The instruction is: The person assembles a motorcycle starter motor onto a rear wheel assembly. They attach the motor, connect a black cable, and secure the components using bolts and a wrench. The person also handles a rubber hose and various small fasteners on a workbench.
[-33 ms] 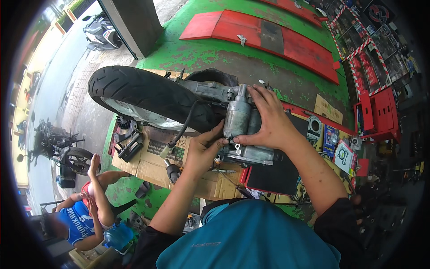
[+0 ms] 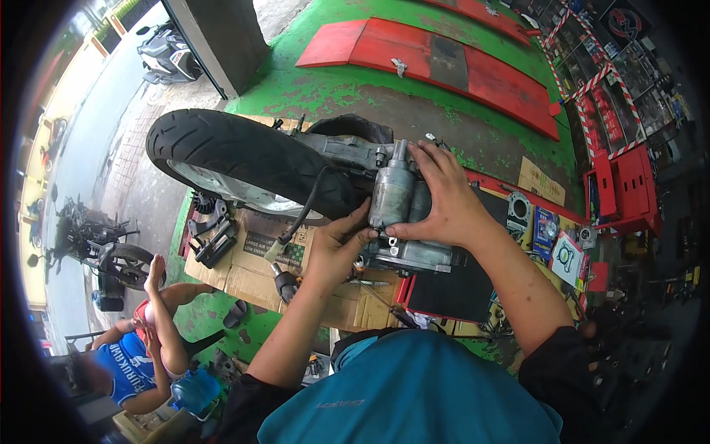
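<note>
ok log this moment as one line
left hand: fingers under grey motor | right hand: gripping motor on engine case | black tyre at left | cardboard underneath

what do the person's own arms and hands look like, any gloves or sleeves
Both hands are bare: no gloves, rings or watch show on the left hand or the right hand. The forearms are bare too. Dark, near-black sleeves are pushed up to about the elbows, and a teal-blue top covers the chest below them. No markings or straps are visible on either arm.
</note>
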The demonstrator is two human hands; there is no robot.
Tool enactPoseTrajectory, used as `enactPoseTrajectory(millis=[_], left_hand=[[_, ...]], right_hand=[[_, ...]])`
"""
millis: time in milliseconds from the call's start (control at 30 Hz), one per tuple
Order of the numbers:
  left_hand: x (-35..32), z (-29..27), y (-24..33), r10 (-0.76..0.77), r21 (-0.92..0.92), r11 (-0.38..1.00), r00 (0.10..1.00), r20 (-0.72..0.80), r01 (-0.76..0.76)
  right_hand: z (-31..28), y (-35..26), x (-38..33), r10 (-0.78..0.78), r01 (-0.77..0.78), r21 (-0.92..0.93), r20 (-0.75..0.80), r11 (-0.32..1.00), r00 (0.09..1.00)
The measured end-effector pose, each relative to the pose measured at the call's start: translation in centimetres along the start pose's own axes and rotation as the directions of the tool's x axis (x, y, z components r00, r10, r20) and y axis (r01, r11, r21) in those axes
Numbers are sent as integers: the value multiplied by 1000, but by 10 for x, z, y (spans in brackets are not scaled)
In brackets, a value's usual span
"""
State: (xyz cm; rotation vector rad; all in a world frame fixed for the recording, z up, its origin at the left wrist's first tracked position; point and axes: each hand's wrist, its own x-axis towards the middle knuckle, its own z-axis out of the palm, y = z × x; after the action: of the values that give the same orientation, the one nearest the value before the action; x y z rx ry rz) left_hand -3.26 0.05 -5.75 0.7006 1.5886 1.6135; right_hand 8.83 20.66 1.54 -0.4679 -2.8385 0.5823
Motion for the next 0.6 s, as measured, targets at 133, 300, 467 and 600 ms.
enactPoseTrajectory(millis=[133, 300, 467, 600], left_hand=[[0, 1, 2, 14, -48, 999, 1000, 8, -14], [3, -3, 3, 24, -41, 999, 999, 43, -22], [3, -9, -19, 39, -72, 997, 998, 55, -35], [-12, -7, -31, 149, -203, 970, 986, 71, -132]], right_hand=[[-1, 0, 2, -5, 5, -1, 7, 1000, 1000], [-5, 2, 2, 6, -6, 25, 29, 1000, 1000], [-7, 0, 1, -7, 14, -65, 107, 998, 994], [-6, 3, -3, -11, 14, -26, 99, 1000, 995]])
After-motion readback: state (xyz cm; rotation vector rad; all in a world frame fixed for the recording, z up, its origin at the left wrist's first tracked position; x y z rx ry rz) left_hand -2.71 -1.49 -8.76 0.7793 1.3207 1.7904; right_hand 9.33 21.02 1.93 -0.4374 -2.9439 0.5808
